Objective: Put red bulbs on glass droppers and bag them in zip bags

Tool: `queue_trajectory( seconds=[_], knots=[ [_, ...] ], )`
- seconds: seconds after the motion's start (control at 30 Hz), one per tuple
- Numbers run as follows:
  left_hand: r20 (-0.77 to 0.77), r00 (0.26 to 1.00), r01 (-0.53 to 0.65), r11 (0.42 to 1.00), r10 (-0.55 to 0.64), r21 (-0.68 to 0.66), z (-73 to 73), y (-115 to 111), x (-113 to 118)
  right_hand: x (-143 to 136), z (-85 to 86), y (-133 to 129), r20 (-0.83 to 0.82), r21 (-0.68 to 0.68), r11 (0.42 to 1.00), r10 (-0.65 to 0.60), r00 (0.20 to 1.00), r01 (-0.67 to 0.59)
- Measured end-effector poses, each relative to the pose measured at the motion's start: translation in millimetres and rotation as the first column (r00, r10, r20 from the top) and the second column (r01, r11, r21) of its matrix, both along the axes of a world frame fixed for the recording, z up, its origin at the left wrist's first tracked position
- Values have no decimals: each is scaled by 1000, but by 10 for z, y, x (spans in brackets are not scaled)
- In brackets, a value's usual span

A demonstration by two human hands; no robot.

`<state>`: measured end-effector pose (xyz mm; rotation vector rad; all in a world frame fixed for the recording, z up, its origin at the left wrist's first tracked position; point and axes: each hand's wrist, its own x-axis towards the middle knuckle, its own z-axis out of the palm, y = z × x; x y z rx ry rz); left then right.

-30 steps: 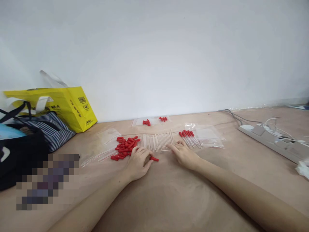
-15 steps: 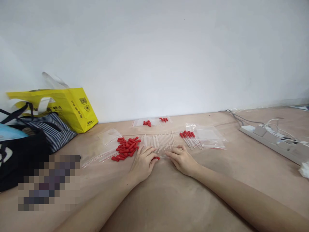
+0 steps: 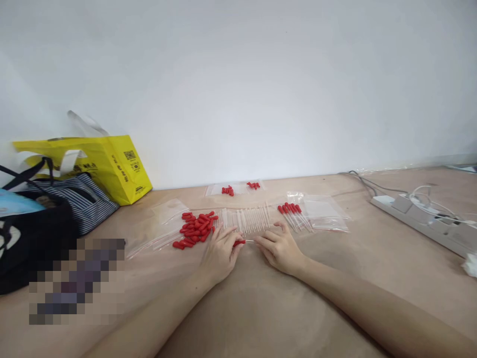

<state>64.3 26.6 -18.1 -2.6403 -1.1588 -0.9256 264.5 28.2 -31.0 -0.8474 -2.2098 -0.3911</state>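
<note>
We see matt, rubbery-lkg red bulbs (image 3: 192,232) ctr-L, glossy clr plastic bag (image 3: 324,206) ctr-R, smooth matt wall (image 3: 238,89) up top.

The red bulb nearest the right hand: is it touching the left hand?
Touching. The head view shows the left hand holding the red bulb between thumb and fingers, one end sticking out toward the right hand.

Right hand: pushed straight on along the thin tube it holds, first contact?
Most likely the red bulb in the left hand: the thin tube in the right hand points at its end. Too small to tell whether they already touch.
</note>
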Motion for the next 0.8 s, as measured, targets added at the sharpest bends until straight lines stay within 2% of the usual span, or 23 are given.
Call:
queue_trajectory(
  seconds=[0.2,0.5,0.8],
  knots=[
    [58,998,-5,998,1,70,0,-21,16,-38,26,-21,-30,115,993,23,999,-19],
    [66,997,15,967,-33,253,26,-37,35,-40,-16,0,62,257,964,48,997,-62],
    [46,997,49,964,-64,262,63,-84,57,-28,25,1,158,360,924,73,985,-126]
  ],
)
